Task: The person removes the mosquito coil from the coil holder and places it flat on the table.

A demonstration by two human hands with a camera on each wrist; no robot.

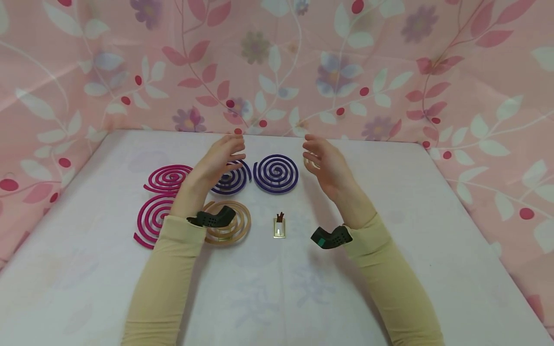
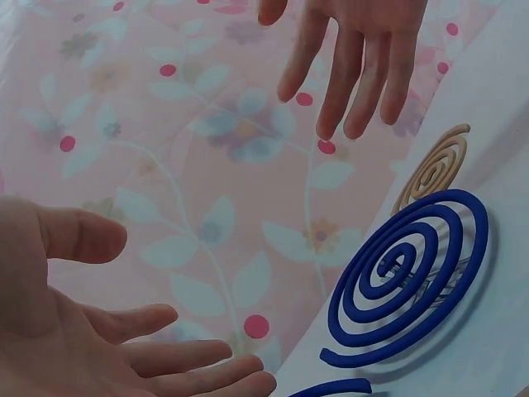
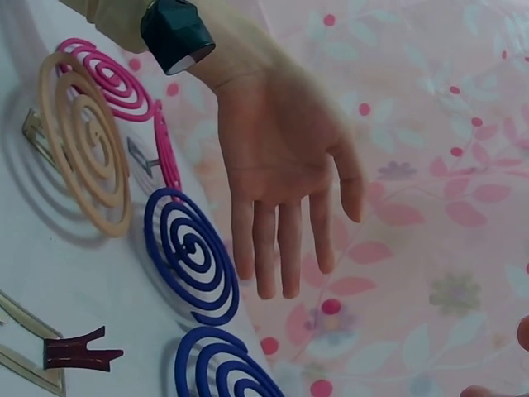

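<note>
My left hand [image 1: 218, 161] is raised over the table with fingers spread and slightly bent, holding nothing. Opposite it, my right hand [image 1: 329, 166] hovers with its palm turned inward, also bare. Between and below them lies a dark blue mosquito coil [image 1: 277, 171]. A second blue coil [image 1: 227, 178] is partly covered by the left hand. Behind the right hand's fingers, a tan coil [image 2: 430, 175] shows in the left wrist view. Nearer the front stands a small gold metal coil stand [image 1: 279, 229] with a dark red pronged tip.
Two pink coils, one behind [image 1: 170, 178] and one in front [image 1: 140, 223], lie left of the left forearm. Beside that forearm, another tan coil [image 1: 246, 223] is propped over a metal stand [image 3: 37, 136]. A pink floral cloth [image 1: 255, 86] hangs behind the white table [image 1: 433, 240].
</note>
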